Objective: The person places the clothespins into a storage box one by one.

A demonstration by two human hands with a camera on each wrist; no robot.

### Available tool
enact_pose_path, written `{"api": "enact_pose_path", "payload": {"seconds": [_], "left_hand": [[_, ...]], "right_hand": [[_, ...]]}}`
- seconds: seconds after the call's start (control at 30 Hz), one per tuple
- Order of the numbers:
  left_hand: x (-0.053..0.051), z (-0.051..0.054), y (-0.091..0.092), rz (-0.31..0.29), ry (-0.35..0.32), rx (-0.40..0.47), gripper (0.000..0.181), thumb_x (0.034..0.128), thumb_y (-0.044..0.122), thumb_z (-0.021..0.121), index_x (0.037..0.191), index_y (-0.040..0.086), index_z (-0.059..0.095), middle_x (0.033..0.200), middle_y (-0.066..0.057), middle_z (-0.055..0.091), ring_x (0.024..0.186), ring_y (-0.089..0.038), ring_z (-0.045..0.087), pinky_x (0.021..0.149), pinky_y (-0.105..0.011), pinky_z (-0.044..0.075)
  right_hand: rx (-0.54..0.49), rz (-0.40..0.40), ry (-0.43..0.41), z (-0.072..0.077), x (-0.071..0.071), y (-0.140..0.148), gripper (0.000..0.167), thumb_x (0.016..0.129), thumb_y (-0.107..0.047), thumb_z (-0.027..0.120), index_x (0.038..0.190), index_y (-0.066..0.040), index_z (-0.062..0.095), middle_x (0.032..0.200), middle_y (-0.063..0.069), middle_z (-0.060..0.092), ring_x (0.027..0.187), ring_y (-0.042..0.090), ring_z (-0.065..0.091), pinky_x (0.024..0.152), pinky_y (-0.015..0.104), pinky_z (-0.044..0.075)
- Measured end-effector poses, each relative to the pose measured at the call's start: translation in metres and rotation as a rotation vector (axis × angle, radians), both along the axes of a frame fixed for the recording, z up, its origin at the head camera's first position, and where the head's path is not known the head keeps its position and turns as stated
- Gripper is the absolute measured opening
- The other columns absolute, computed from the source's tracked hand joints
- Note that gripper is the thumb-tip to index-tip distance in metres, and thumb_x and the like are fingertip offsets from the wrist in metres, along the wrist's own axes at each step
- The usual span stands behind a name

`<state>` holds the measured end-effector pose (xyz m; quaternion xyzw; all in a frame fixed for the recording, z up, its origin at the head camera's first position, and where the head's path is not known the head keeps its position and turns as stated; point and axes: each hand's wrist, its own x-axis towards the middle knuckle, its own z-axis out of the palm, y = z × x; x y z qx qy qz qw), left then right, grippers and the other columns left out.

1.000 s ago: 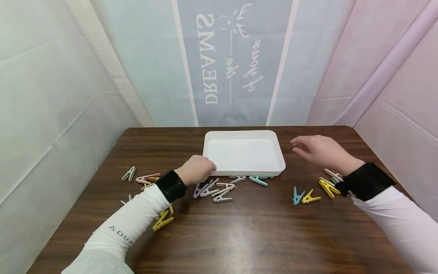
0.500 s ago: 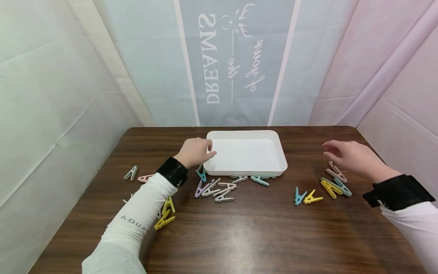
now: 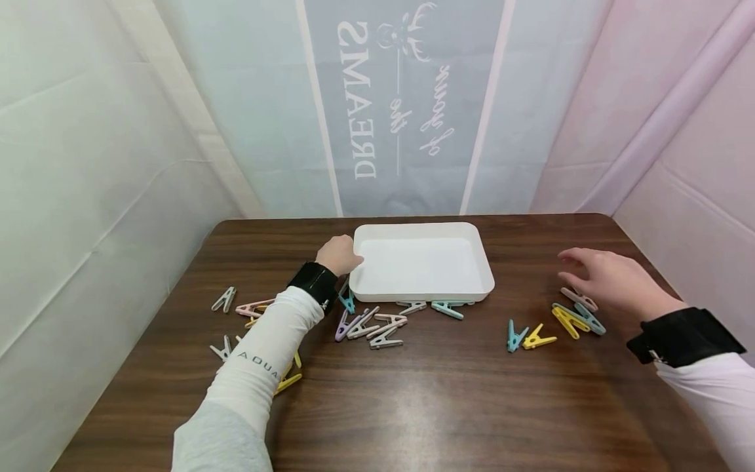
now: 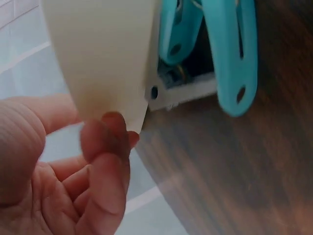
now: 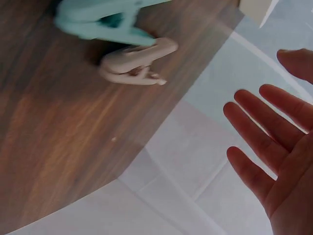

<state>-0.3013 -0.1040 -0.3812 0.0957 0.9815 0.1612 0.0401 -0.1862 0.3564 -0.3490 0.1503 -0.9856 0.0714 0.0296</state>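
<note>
A shallow white tray (image 3: 421,297) lies at the back middle of the table. My left hand (image 3: 339,254) is at its left edge, and in the left wrist view the thumb and fingers pinch the tray wall (image 4: 102,58). Right beside that wall are a turquoise clothespin (image 4: 232,54) and a greyish one (image 4: 186,93). Over on the right, my right hand (image 3: 610,275) hovers with relaxed, spread fingers and holds nothing. Closest to it is a pink clothespin (image 3: 578,299), with a blue-green clothespin (image 3: 590,319) and a yellow clothespin (image 3: 568,322) nearer to me.
Purple, white and grey clothespins (image 3: 386,324) lie before the tray, and a mint clothespin (image 3: 448,309) touches its front. Others, including a white clothespin (image 3: 224,299), are scattered left, partly under my sleeve. Blue (image 3: 516,336) and yellow clothespins (image 3: 539,337) lie front right. Curtains surround the table.
My left hand has come up from the tray's front left corner and taken hold of its left edge. The right hand moved rightward, then sank slightly toward the pink clothespin.
</note>
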Motion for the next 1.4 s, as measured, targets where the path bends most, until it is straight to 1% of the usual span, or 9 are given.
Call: {"api": "enact_pose_path", "payload": {"seconds": [0.17, 0.33, 0.43, 0.53, 0.73, 0.87, 0.97, 1.23, 1.4], "left_hand": [[0.001, -0.001, 0.002, 0.013, 0.009, 0.052, 0.011, 0.0919, 0.005, 0.058, 0.087, -0.004, 0.063, 0.062, -0.009, 0.057, 0.040, -0.014, 0.050, 0.043, -0.025, 0.039], [0.000, -0.002, 0.004, -0.005, 0.033, 0.036, 0.012, 0.0906, 0.001, 0.057, 0.080, -0.002, 0.061, 0.063, -0.008, 0.054, 0.041, -0.013, 0.048, 0.046, -0.024, 0.040], [-0.001, -0.003, 0.005, -0.012, 0.030, 0.026, 0.011, 0.0905, 0.000, 0.058, 0.080, -0.001, 0.061, 0.064, -0.008, 0.054, 0.043, -0.014, 0.050, 0.047, -0.025, 0.040], [-0.002, -0.003, 0.005, -0.007, 0.002, 0.036, 0.010, 0.0916, 0.001, 0.058, 0.083, -0.003, 0.062, 0.062, -0.009, 0.055, 0.041, -0.014, 0.051, 0.045, -0.024, 0.040], [-0.002, -0.002, 0.005, -0.001, -0.024, 0.050, 0.011, 0.0924, 0.003, 0.058, 0.085, -0.003, 0.062, 0.060, -0.009, 0.055, 0.037, -0.012, 0.049, 0.042, -0.023, 0.039], [-0.002, -0.001, 0.004, -0.002, -0.008, 0.046, 0.010, 0.0919, 0.004, 0.060, 0.085, -0.003, 0.062, 0.063, -0.009, 0.056, 0.039, -0.013, 0.048, 0.044, -0.024, 0.039], [-0.001, 0.000, 0.005, -0.002, -0.003, 0.040, 0.010, 0.0919, 0.004, 0.061, 0.085, -0.003, 0.063, 0.065, -0.009, 0.055, 0.042, -0.014, 0.048, 0.046, -0.025, 0.039], [0.000, 0.001, 0.007, 0.004, -0.004, 0.028, 0.011, 0.0918, 0.003, 0.061, 0.083, -0.002, 0.063, 0.066, -0.009, 0.052, 0.048, -0.017, 0.047, 0.048, -0.027, 0.038], [-0.001, 0.001, 0.007, 0.014, 0.002, 0.016, 0.009, 0.0915, 0.003, 0.060, 0.085, -0.003, 0.064, 0.066, -0.009, 0.055, 0.041, -0.014, 0.048, 0.045, -0.025, 0.039]], "right_hand": [[0.032, -0.076, -0.094, -0.007, -0.004, 0.013, 0.073, 0.091, -0.041, 0.065, 0.140, 0.007, 0.037, 0.133, 0.039, 0.042, 0.116, 0.056, 0.045, 0.078, 0.064, 0.043], [0.007, -0.149, -0.209, -0.019, -0.009, 0.026, 0.101, 0.087, -0.056, 0.063, 0.143, 0.015, 0.019, 0.135, 0.048, 0.028, 0.119, 0.063, 0.034, 0.083, 0.070, 0.038], [-0.006, -0.171, -0.250, -0.026, -0.012, 0.032, 0.108, 0.086, -0.060, 0.063, 0.141, 0.020, 0.017, 0.134, 0.050, 0.025, 0.119, 0.064, 0.031, 0.086, 0.071, 0.035], [-0.005, -0.177, -0.267, -0.031, -0.014, 0.034, 0.110, 0.083, -0.064, 0.063, 0.137, 0.024, 0.023, 0.131, 0.051, 0.029, 0.118, 0.064, 0.034, 0.086, 0.070, 0.036], [0.039, -0.156, -0.255, -0.036, -0.019, 0.033, 0.098, 0.082, -0.062, 0.065, 0.123, 0.024, 0.042, 0.114, 0.044, 0.050, 0.102, 0.056, 0.052, 0.075, 0.061, 0.046], [0.061, -0.142, -0.254, -0.035, -0.022, 0.031, 0.077, 0.084, -0.052, 0.068, 0.110, 0.019, 0.054, 0.090, 0.027, 0.062, 0.077, 0.038, 0.061, 0.063, 0.052, 0.048], [0.071, -0.144, -0.265, -0.032, -0.023, 0.029, 0.067, 0.085, -0.046, 0.069, 0.104, 0.017, 0.057, 0.083, 0.019, 0.064, 0.069, 0.027, 0.058, 0.059, 0.049, 0.048], [0.061, -0.169, -0.305, -0.035, -0.023, 0.028, 0.039, 0.087, -0.036, 0.066, 0.085, 0.002, 0.060, 0.068, 0.004, 0.052, 0.060, 0.020, 0.050, 0.052, 0.035, 0.038], [0.061, -0.169, -0.294, -0.035, -0.025, 0.027, 0.040, 0.087, -0.035, 0.067, 0.088, 0.004, 0.060, 0.069, 0.005, 0.053, 0.061, 0.020, 0.050, 0.053, 0.036, 0.039]]}}
